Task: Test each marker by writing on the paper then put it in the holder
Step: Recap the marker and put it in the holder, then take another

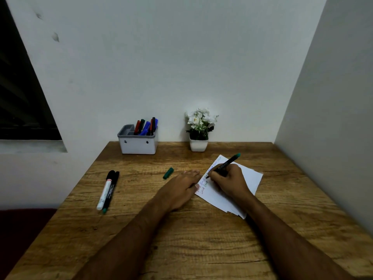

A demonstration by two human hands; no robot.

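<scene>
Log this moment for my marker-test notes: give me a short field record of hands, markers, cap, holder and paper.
right hand: grips green marker, tip on paper
left hand: flat, fingers on the paper's left edge
green cap: off, lying on table
untested markers: two, side by side, table's left
holder: several markers inside, by the wall

I count three markers outside the holder (138,145): one green marker (226,164) in use, two markers (108,190) lying; one loose cap (168,173), one plant (199,129).
</scene>
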